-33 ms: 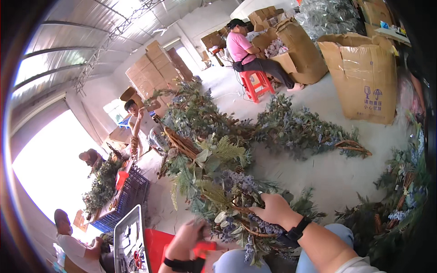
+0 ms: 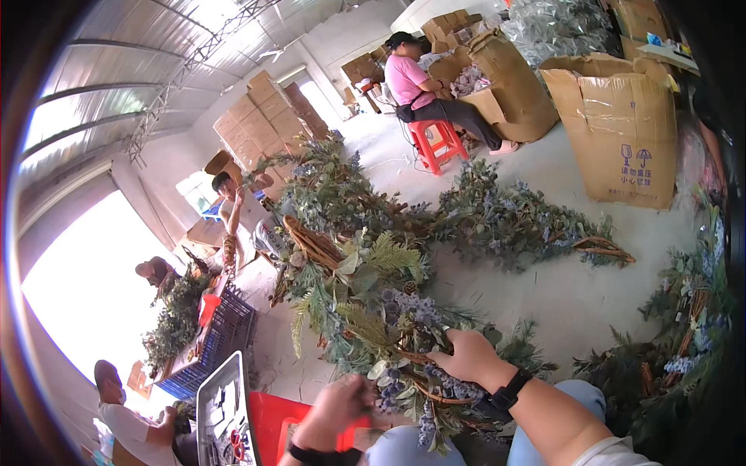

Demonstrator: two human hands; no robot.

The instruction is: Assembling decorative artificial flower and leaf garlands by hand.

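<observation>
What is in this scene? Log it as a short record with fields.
Place: a hall with a pale floor
Right hand: grips the twig rim of a leafy wreath
Left hand: low at the wreath's near edge; what it holds is hidden
Wrists: a black band on each
Beside the left hand: a metal tray and a red stool
Floor: more greenery wreaths, a large cardboard box
Others: a seated person in pink on a red stool

Cardboard boxes [image 2: 625, 132] — red stool [image 2: 435, 144]
</observation>
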